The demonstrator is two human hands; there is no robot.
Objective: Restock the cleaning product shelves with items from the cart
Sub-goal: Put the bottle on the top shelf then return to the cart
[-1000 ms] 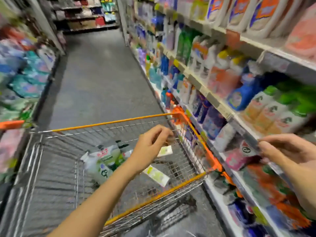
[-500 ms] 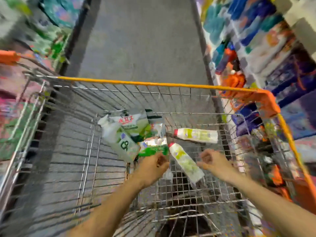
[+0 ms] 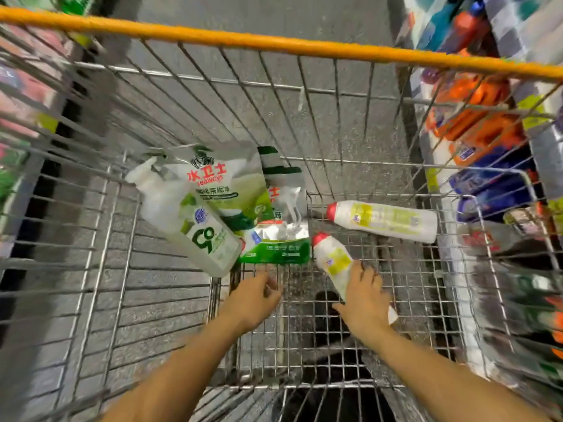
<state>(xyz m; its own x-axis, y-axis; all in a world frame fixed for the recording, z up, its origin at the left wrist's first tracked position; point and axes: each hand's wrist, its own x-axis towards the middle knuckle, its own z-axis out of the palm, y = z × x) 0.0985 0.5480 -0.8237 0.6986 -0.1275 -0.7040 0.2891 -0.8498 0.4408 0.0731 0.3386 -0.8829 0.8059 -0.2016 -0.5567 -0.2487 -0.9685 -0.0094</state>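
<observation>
Pouch (image 3: 227,190) reads 水卫士 (seaways); right hand (image 3: 365,300) grips red-capped bottle (image 3: 333,259); left hand (image 3: 253,300) loose, empty.

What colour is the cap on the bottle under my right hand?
Red cap on a white bottle, clearest in the head view.

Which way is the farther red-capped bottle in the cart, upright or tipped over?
Tipped over. The farther red-capped bottle lies on its side on the cart's wire floor, its cap pointing left toward the pouches.
</observation>
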